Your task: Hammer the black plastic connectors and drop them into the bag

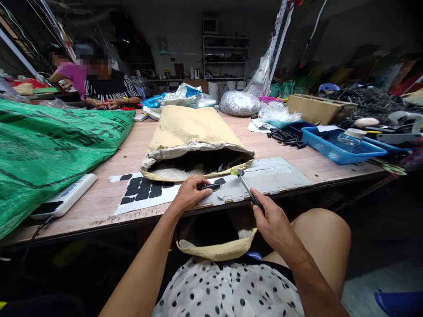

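My left hand is closed on a small black part at the table's front edge, over a grey board. My right hand grips the black handle of a small hammer, whose yellow-green head end is raised a little right of the black part. Behind both hands a tan sack lies with its mouth open towards me, dark pieces inside. Left of my left hand is a white sheet with black patches. A second open sack rests at my lap.
A green sack and a white device lie on the left. On the right are a blue basket, black parts and a cardboard box. Two people sit at the back left.
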`<state>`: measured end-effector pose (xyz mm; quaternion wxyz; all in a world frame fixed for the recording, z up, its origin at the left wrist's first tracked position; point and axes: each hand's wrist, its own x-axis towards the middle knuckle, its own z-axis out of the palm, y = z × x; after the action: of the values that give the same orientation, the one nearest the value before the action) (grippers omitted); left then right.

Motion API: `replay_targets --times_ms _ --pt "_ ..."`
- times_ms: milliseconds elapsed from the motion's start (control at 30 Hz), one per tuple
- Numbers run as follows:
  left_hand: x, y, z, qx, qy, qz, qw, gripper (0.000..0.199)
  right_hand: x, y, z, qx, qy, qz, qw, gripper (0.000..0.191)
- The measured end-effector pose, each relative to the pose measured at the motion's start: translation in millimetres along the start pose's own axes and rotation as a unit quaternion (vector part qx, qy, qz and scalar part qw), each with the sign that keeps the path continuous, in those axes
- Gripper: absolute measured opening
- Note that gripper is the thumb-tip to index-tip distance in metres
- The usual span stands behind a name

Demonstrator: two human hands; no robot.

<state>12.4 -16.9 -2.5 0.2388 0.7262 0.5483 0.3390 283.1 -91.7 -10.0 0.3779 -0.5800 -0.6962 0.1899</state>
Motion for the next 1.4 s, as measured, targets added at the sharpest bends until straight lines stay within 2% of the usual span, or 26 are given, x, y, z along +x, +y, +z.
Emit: replay_targets --times_ms 200,367,467,600,733,800,933,1000,1067,1133,1167,1233,1300,1333,1367,1400 --pt "-1.0 1.8 -1.4 0.001 -0.009 0.007 1.0 0.022 -0.8 6.7 -2.3 -0.117 -0.012 0.014 0.993 0.052" --pt "1.1 1.2 -1.5 0.004 -0.005 0.018 1.0 0.022 -0.2 -0.4 -4.2 -0.142 -0.036 0.016 0.989 0.05" --pt "-1.5 4.8 -1.7 0.019 0.001 0.047 0.999 0.021 1.4 -2.6 -4.0 -0.149 -0.039 0.025 0.988 0.049" --pt "-25.9 23.9 0.8 0.015 0.0 0.104 0.995 0.022 2.6 -1.6 -3.8 -0.144 -0.046 0.027 0.988 0.049" --pt "-67.3 42.6 16.9 0.012 -0.091 0.131 0.987 0.024 2.0 -0.2 -3.4 -0.14 -0.036 0.024 0.989 0.05" --pt "-84.2 40.4 32.4 0.048 -0.125 0.105 0.985 0.024 1.5 -0.3 -2.9 -0.14 -0.032 0.023 0.989 0.05" --pt "-101.3 15.3 65.5 0.144 -0.173 -0.006 0.974 0.021 1.4 -0.9 -2.1 -0.139 -0.038 0.028 0.989 0.05" --pt "-103.1 7.4 73.4 0.172 -0.205 -0.037 0.963 0.019 1.6 -0.9 -2.1 -0.136 -0.042 0.031 0.989 0.05" --pt "-99.9 11.8 71.5 0.157 -0.223 -0.022 0.962 0.016 1.6 -0.7 -2.2 -0.132 -0.041 0.03 0.99 0.05" --pt "-89.0 27.3 60.3 0.107 -0.2 0.021 0.974 0.014 1.2 -0.7 -2.4 -0.132 -0.036 0.027 0.99 0.051" --pt "-79.7 36.8 52.3 0.079 -0.167 0.039 0.982 0.017 0.9 -0.8 -2.5 -0.133 -0.034 0.026 0.99 0.051" --pt "-53.3 53.1 34.2 0.042 -0.057 0.049 0.996 0.026 0.3 -1.1 -2.5 -0.136 -0.03 0.024 0.99 0.051" --pt "-19.3 59.4 16.9 0.044 0.086 0.016 0.995 0.029 0.0 -1.1 -2.3 -0.137 -0.026 0.023 0.99 0.05" --pt "-1.1 57.9 9.6 0.065 0.137 -0.018 0.988 0.027 0.0 -1.0 -2.1 -0.136 -0.025 0.022 0.99 0.05" --pt "16.7 53.8 3.9 0.089 0.162 -0.057 0.981 0.026 0.0 -0.7 -2.0 -0.135 -0.025 0.021 0.99 0.049" --pt "33.3 47.7 -0.3 0.116 0.16 -0.098 0.975 0.025 0.2 -0.3 -2.0 -0.133 -0.025 0.022 0.991 0.049"
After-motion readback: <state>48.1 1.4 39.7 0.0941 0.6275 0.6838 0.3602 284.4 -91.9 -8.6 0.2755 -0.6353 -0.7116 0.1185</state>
